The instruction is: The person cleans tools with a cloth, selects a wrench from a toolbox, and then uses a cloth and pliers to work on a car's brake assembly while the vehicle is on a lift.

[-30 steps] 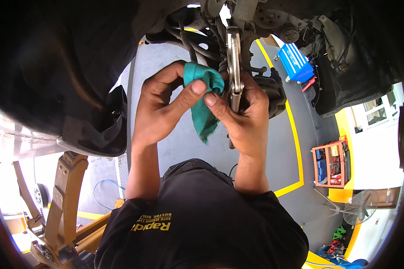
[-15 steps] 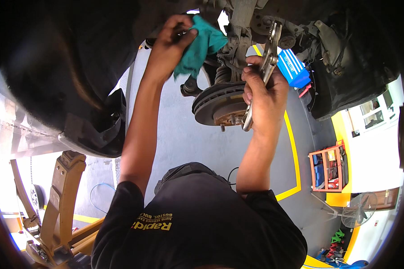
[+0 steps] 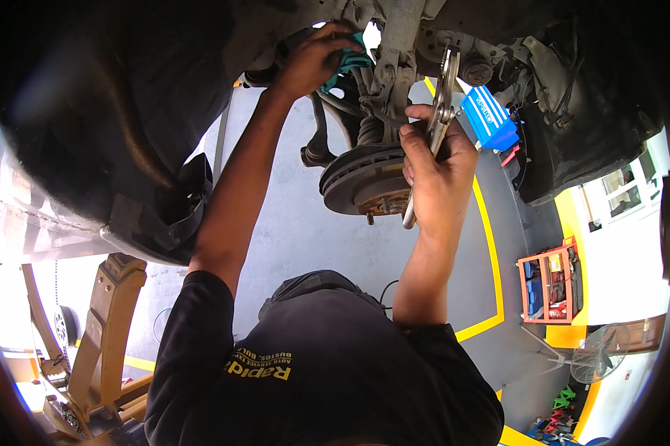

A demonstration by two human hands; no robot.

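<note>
My left hand (image 3: pixel 316 63) is raised under the wheel arch, its fingers closed on a teal rag (image 3: pixel 350 62). The rag lies against dark parts just left of the grey suspension strut (image 3: pixel 399 44); what is behind it is hidden. In my right hand (image 3: pixel 446 175) is a pair of metal pliers (image 3: pixel 444 93), held upright with the toothed jaws at the top. The handles run down through my grip. Right beside that hand, on its left, sits the bare brake disc (image 3: pixel 346 189) with its rusty hub and studs.
A blue box (image 3: pixel 491 123) stands beyond my right hand. Dark wheel-arch lining (image 3: pixel 97 97) hangs close on the left, above a tan lift arm (image 3: pixel 108 320). To the right are an orange tool rack (image 3: pixel 549 282) and a fan (image 3: pixel 599 353).
My left hand has moved up and to the right with the rag, bringing it in among the suspension parts. My right hand keeps hold of the pliers, nearly in the same place.
</note>
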